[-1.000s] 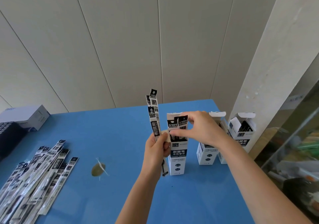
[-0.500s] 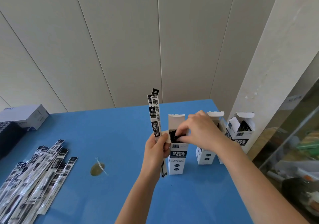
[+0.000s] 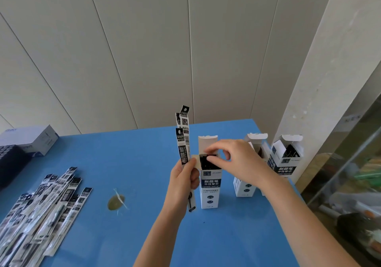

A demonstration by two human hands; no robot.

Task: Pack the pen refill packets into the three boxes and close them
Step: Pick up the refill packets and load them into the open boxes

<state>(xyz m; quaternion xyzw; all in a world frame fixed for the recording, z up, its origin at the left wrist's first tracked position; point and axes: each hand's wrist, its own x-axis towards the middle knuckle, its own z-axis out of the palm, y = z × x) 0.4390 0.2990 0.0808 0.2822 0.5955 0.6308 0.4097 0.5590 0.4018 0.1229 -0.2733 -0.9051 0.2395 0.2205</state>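
A tall white and dark blue box (image 3: 210,186) stands open on the blue table (image 3: 127,159), with black packet tops showing in its mouth. My left hand (image 3: 183,176) grips a few long black-and-white refill packets (image 3: 182,141) upright just left of that box. My right hand (image 3: 237,159) is over the box's mouth, its fingertips pinching the packets inside. Two more open boxes stand to the right, one (image 3: 246,184) partly behind my right hand and one (image 3: 285,155) near the wall. A heap of loose packets (image 3: 43,211) lies at the left.
A brownish patch with clear tape (image 3: 116,202) sits on the table between the heap and the boxes. A white carton (image 3: 31,139) and a dark object (image 3: 10,163) are at the far left. A glass panel (image 3: 350,174) borders the table's right side.
The packets my right hand was lowering have sunk into the box; its fingers now press at the box's mouth. My left hand has kept its packets upright in place.
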